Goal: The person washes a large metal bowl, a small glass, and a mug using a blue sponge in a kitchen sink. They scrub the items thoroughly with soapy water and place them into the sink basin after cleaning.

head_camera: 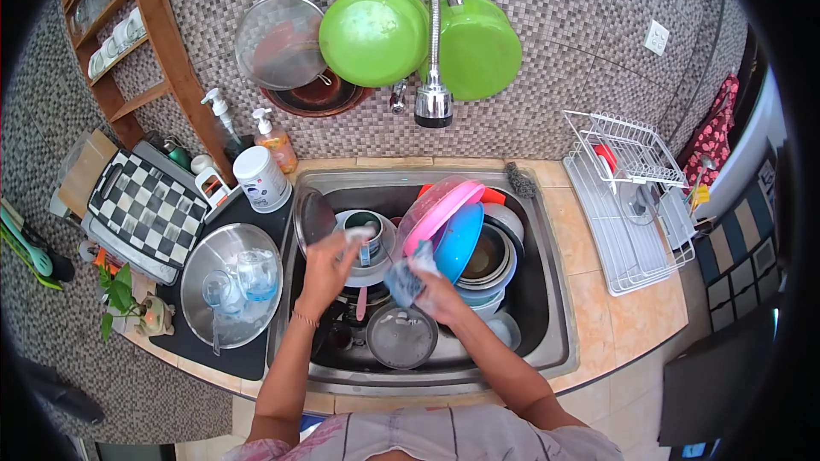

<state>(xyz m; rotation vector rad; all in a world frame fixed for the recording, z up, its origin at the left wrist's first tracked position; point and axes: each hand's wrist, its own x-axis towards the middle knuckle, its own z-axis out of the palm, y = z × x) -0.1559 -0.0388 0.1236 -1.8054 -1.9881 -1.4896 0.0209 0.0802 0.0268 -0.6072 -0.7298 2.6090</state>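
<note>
Over the stainless steel sink point(435, 387) are both of my hands. My right hand point(438, 294) holds a soapy blue mesh scrubber point(405, 283) above the stacked dishes. My left hand point(330, 269), with suds at the fingertips, is beside a dark green mug point(364, 221) that sits on white plates; whether it touches the mug is unclear. To the right lean a pink plastic dish point(442, 218) and a blue one point(464, 243), next to nested bowls point(490, 256). A round metal lid point(402, 337) lies nearest my body.
At left, a steel bowl point(192, 307) holds soapy glasses. A white tub point(262, 179) and pump bottles point(275, 141) stand behind it. The faucet head point(434, 105) hangs over the sink's back. A white wire dish rack point(608, 269) stands at right; a grey scouring pad point(520, 180) lies by the rim.
</note>
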